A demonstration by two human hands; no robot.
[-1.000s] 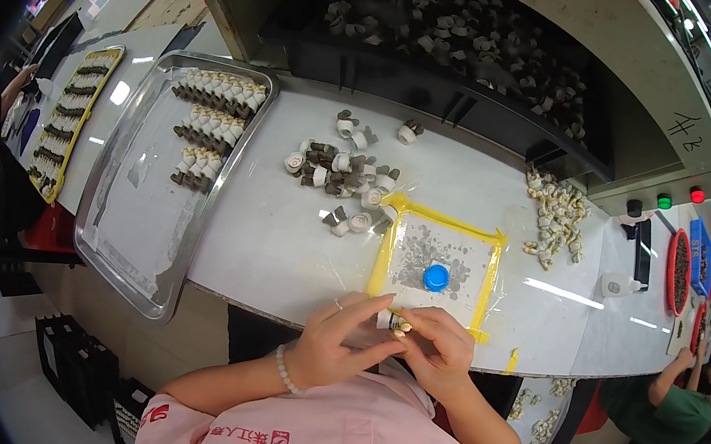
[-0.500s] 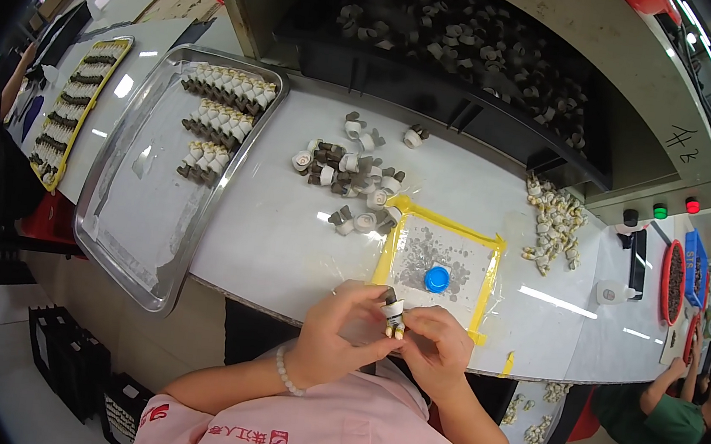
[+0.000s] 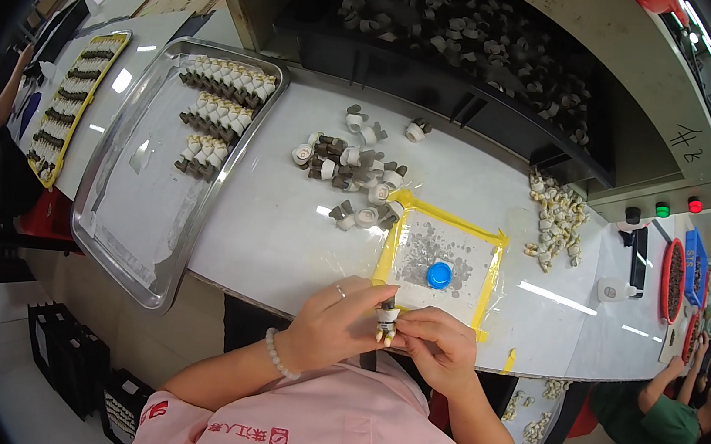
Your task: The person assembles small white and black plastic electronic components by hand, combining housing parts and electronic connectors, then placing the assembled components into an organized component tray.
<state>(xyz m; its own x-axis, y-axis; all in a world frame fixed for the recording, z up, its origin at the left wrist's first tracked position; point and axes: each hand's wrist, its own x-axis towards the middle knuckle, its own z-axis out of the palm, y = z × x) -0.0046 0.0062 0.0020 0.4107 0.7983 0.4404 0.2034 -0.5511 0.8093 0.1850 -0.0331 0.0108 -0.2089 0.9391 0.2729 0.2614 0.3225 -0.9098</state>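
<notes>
Close to my body, at the table's front edge, a small figurine (image 3: 387, 318) with a dark grey top, white middle and yellowish-tipped legs is upright between my hands. My left hand (image 3: 326, 324) grips it from the left, its index finger against the dark top. From the right, the thumb and fingers of my right hand (image 3: 439, 347) pinch its side. Just beyond them lies a white sheet (image 3: 461, 300) edged with yellow tape, spotted grey, with a blue round cap (image 3: 439, 274) on it. Loose dark-and-white figurine parts (image 3: 348, 169) lie in a cluster farther up.
At left a metal tray (image 3: 171, 267) holds rows of assembled figurines. A yellow-rimmed tray (image 3: 90, 126) stands beyond it. White-and-yellow parts (image 3: 556, 218) are heaped at right, near a white bottle (image 3: 615, 290). A machine with a dark bin (image 3: 464, 116) of parts borders the back. Another person (image 3: 658, 414) is at far right.
My hands have shifted slightly, and the figurine has turned more upright between them. My left index finger now reaches along its dark top. The table items look unchanged.
</notes>
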